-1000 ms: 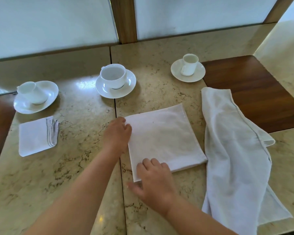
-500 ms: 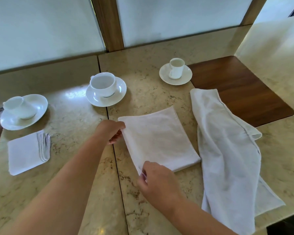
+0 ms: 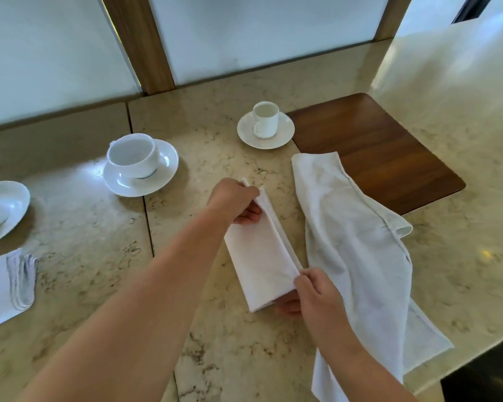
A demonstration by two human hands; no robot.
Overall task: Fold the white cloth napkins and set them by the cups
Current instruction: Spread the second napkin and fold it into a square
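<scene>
Both hands pinch the folded napkin [image 3: 259, 262] on the table [image 3: 215, 343], left hand [image 3: 234, 203] at its far end, right hand [image 3: 311, 291] near, beside a loose cloth [image 3: 357, 248], cups [image 3: 132, 155] beyond.

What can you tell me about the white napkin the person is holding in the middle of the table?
The napkin is plain white cloth, smooth and opaque, folded into a long narrow rectangle that lies at a slant on the beige marble table. Its right long edge shows stacked layers, raised a little. The left hand pinches its far end and the right hand pinches its near end. It lies just left of a loose, unfolded white cloth, near it but seemingly not touching, and on the near side of two cups on saucers.
</scene>
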